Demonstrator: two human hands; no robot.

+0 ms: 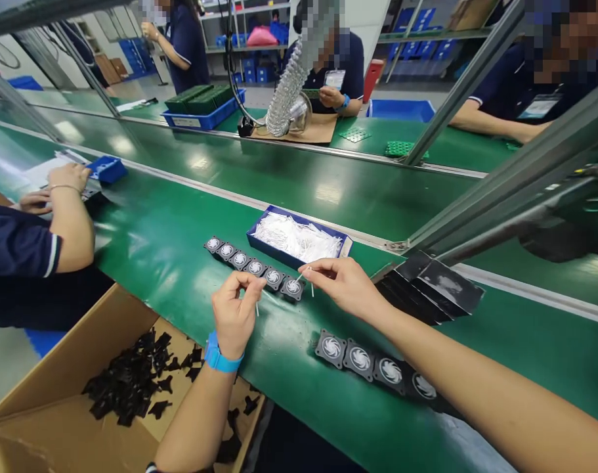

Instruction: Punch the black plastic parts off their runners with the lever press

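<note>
My left hand (234,309), with a blue wristband, pinches a thin white pin just in front of a row of several small black fan frames (253,267) lying on the green belt. My right hand (342,282) pinches another thin white pin above the row's right end, beside a blue tray (346,244) filled with white pins. A second row of black fan frames (375,365) lies nearer to me, under my right forearm.
An open cardboard box (57,394) with black plastic pieces stands at lower left. A stack of black sheets (436,286) lies right of the tray. A co-worker's arm (72,223) rests at left; other people sit across the far table. Metal frame bars (500,190) slant at right.
</note>
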